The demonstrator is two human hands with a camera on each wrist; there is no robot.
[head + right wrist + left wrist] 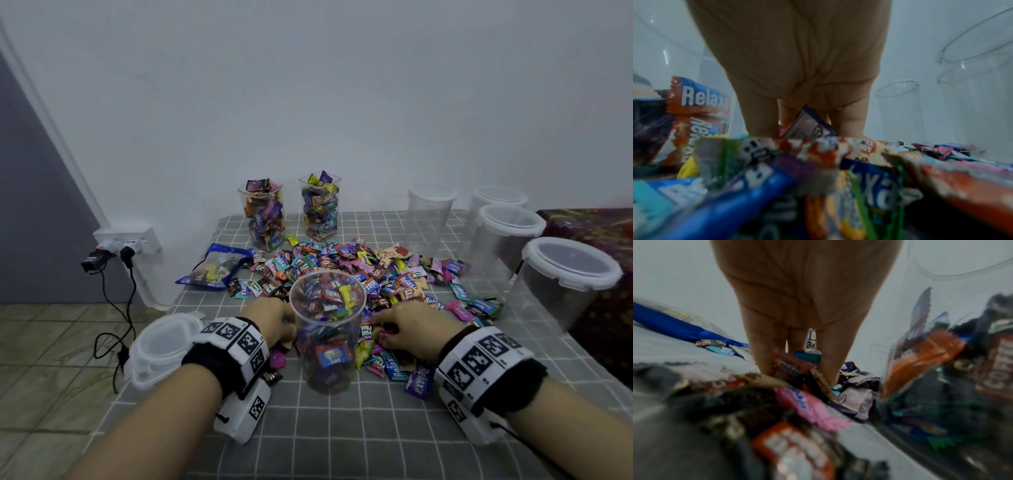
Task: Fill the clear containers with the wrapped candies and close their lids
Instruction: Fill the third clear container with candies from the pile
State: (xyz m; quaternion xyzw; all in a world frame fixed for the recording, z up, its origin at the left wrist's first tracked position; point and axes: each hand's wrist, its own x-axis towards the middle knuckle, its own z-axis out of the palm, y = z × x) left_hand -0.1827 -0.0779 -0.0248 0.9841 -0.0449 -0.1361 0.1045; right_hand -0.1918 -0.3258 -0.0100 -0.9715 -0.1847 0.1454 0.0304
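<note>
1. Grey checked cloth (342, 438) covers the table, which stands against a plain white wall, with a tiled floor to the left.
2. Near the middle stands an open clear container (325, 335), lidless and nearly full of wrapped candies.
3. Behind and to either side of it lies a loose pile of wrapped candies (376, 274), spreading right and far.
4. At the far edge stand two more filled containers (265, 214), both lidless.
5. Four empty lidded containers (507, 236) sit along the right side.
6. A stack of white lids (161, 349) rests at the near left corner; a blue candy bag (215, 269) lies further back on the left.
7. Left hand (270, 322) rests in the pile just left of the container, its fingers (764, 356) bent down and gathering several candies.
8. Right hand (407, 329) rests in the pile just right of it, its fingers (760, 116) curled round a purple-wrapped candy (809, 126).
</note>
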